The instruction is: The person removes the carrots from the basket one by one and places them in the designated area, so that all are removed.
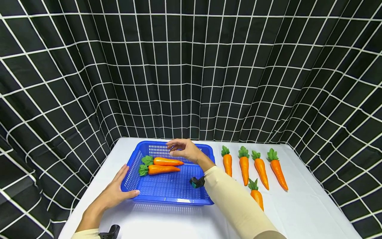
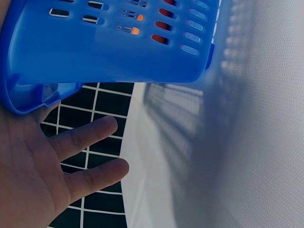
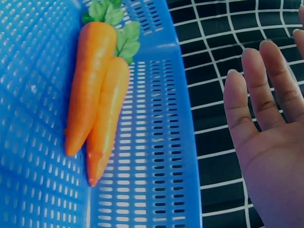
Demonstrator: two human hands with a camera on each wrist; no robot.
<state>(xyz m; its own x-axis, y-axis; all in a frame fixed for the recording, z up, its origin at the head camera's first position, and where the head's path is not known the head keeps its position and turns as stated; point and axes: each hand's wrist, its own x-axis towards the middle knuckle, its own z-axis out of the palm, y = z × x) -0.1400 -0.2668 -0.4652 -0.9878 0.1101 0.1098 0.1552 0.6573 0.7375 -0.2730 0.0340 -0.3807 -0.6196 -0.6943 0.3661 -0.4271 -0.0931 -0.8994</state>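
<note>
Right hand: your right hand (image 1: 185, 150) is hanging over the far side of the blue basket (image 1: 155, 192). Its fingers are loose and a little bent, and they are holding nothing. On the right wrist view the palm (image 3: 273, 156) is showing flat and bare.
Left hand: your left hand (image 1: 117, 191) is lying against the near left corner of the basket, fingers straight and spread, thumb touching the rim. It looks like you are keeping the basket from sliding.
Carrots inside: two carrots (image 1: 162, 165) are lying side by side on the basket floor, touching, with their green tops pointing left. They are sitting just under your right hand.
Carrots outside: five more carrots (image 1: 252, 167) are waiting on the white table (image 1: 298, 212), to the right of the basket. Four are making a row and one is lying nearer to you.
Behind: a black curtain with white squares (image 1: 191, 66) is hanging around the table.
</note>
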